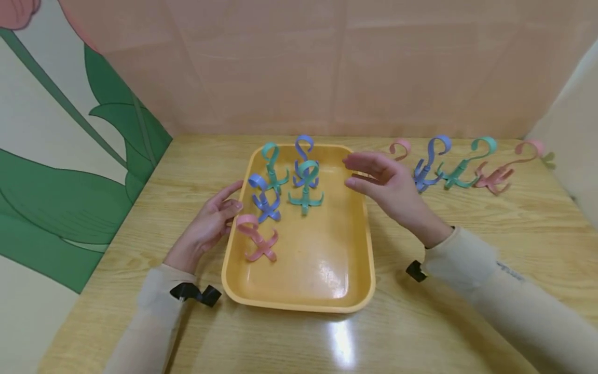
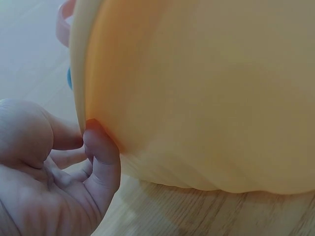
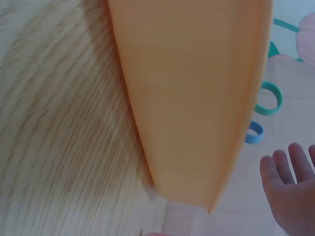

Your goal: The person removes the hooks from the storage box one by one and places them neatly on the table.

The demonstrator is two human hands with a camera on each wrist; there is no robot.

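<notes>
Table (image 1: 261,343) nearest, bare wood grain; tray (image 1: 322,249) sits on it, long axis running near to far, narrow ends toward and away from the person. Near pink hook (image 1: 263,246) lies in the tray at left, close to the left wall.

Left hand (image 1: 212,221), slightly farther, is outside the tray on its left: thumb and finger pinch the left rim, confirmed in the left wrist view. Inside, just across that rim, is near blue hook (image 1: 267,208). Mid green hook (image 1: 306,197) stands right of it, about the middle of the tray's width.

Right hand (image 1: 394,189) is at the tray's far right: fingers straight, thumb apart, nothing held, fingertips over the right rim's far part. Height above the rim hard to judge; right wrist view suggests a gap.

Left green hook (image 1: 271,170) and far blue hook (image 1: 304,156) occupy the far left and far middle.

Key relation: remaining hooks form a left-right line on the table, right of the tray: half-hidden pink hook (image 1: 401,142), row blue hook (image 1: 424,171), row green hook (image 1: 457,174), right pink hook (image 1: 495,178). Right hand is much the nearer; left hand is across the tray from them.
</notes>
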